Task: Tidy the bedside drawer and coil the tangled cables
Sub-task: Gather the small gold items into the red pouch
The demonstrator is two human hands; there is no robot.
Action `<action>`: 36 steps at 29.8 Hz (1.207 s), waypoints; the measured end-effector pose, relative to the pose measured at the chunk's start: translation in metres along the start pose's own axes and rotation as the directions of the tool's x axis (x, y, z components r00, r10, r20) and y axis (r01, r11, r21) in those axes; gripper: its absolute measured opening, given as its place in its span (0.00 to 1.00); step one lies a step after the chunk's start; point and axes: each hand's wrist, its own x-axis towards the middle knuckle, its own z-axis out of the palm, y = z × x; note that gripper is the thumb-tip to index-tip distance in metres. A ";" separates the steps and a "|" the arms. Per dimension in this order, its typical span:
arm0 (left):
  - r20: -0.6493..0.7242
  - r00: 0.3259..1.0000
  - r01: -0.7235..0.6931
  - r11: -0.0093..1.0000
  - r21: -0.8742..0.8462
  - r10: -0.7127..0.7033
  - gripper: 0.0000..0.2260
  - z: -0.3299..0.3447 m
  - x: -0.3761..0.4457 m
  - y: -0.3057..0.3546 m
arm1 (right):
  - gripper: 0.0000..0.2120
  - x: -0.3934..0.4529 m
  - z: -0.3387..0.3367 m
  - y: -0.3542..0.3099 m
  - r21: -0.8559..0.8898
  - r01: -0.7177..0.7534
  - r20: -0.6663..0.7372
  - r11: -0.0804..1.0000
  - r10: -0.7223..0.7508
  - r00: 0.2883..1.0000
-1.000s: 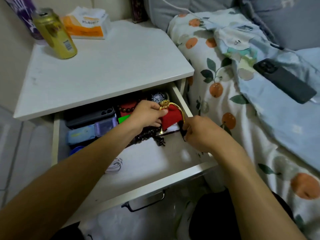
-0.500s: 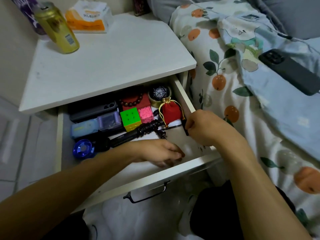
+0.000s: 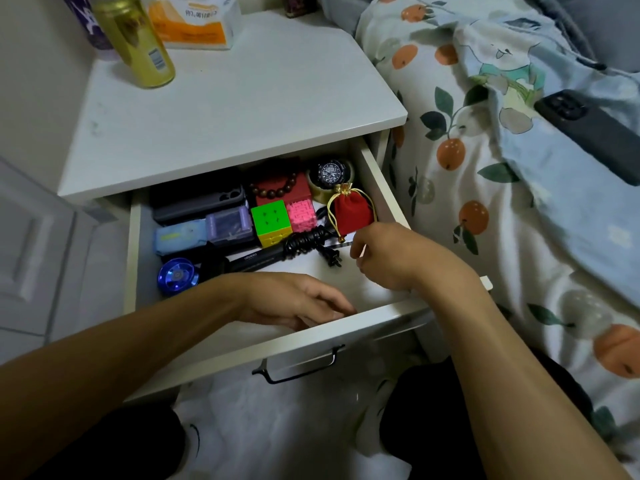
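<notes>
The white bedside drawer (image 3: 381,188) stands pulled out. Along its back lie a red drawstring pouch (image 3: 351,214), a black watch (image 3: 330,173), a bead bracelet (image 3: 277,190), a green cube (image 3: 270,220) and a pink cube (image 3: 302,216). A coiled black cable (image 3: 308,242) with its plug lies in the middle. My left hand (image 3: 298,301) rests low on the drawer floor by the front wall, fingers loosely stretched. My right hand (image 3: 384,258) hovers just below the pouch with fingers curled; what it pinches is hidden.
A black wand-like device (image 3: 249,259), a blue yo-yo (image 3: 177,275), a blue case (image 3: 180,235) and phone cases (image 3: 201,202) fill the drawer's left. A yellow can (image 3: 138,43) and tissue pack (image 3: 194,22) sit on the nightstand top. A black phone (image 3: 588,133) lies on the bed.
My left hand let go of the red pouch at the back and dropped to the drawer's front floor. My right hand stayed beside the pouch, drifting slightly towards the middle.
</notes>
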 end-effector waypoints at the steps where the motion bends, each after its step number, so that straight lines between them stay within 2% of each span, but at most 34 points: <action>1: -0.011 1.000 -0.002 1.000 -0.018 0.002 0.12 0.000 0.001 -0.002 | 0.12 0.001 0.001 -0.001 0.006 0.006 0.005 1.000 -0.006 1.000; 5: -0.060 0.997 -0.042 0.999 0.019 0.043 0.12 -0.003 0.003 0.001 | 0.12 0.002 0.005 -0.001 0.008 0.011 0.004 1.000 -0.011 1.000; 9: -0.062 0.997 -0.033 0.992 0.124 0.041 0.16 -0.010 -0.001 0.007 | 0.12 0.003 0.010 -0.002 -0.001 0.017 0.023 1.000 -0.017 1.000; 12: -0.129 0.989 -0.041 0.981 0.189 0.066 0.18 -0.011 -0.002 0.006 | 0.15 0.006 0.012 -0.005 -0.010 0.026 0.042 1.000 -0.026 0.999; 16: -0.250 0.948 -0.096 0.928 0.360 0.195 0.15 -0.014 -0.003 -0.004 | 0.17 0.011 0.017 -0.012 -0.049 0.052 0.078 0.997 -0.048 0.996; 21: -0.249 0.959 -0.024 0.912 0.408 0.137 0.11 -0.014 -0.003 -0.019 | 0.15 0.015 0.024 -0.020 -0.046 0.068 0.122 0.997 -0.062 0.991; 24: -0.373 0.911 -0.038 0.936 0.350 0.176 0.06 -0.021 -0.006 -0.022 | 0.14 0.015 0.030 -0.023 -0.092 0.097 0.228 0.991 -0.073 0.971; 27: -0.453 0.873 -0.046 0.955 0.291 0.181 0.08 -0.028 -0.020 -0.024 | 0.18 0.012 0.039 -0.023 -0.239 0.106 0.375 0.965 -0.009 0.927; 31: -0.468 0.856 -0.018 0.917 0.398 0.220 0.05 -0.026 -0.038 -0.037 | 0.17 0.008 0.035 -0.031 -0.240 0.117 0.527 0.964 0.028 0.849; 33: -0.449 0.864 -0.022 0.908 0.419 0.228 0.05 -0.024 -0.042 -0.040 | 0.16 0.006 0.033 -0.031 -0.164 0.063 0.574 0.985 0.043 0.818; 36: -0.425 0.883 -0.039 0.934 0.356 0.199 0.05 -0.031 -0.046 -0.044 | 0.16 0.008 0.026 -0.036 -0.205 0.099 0.611 0.974 0.049 0.790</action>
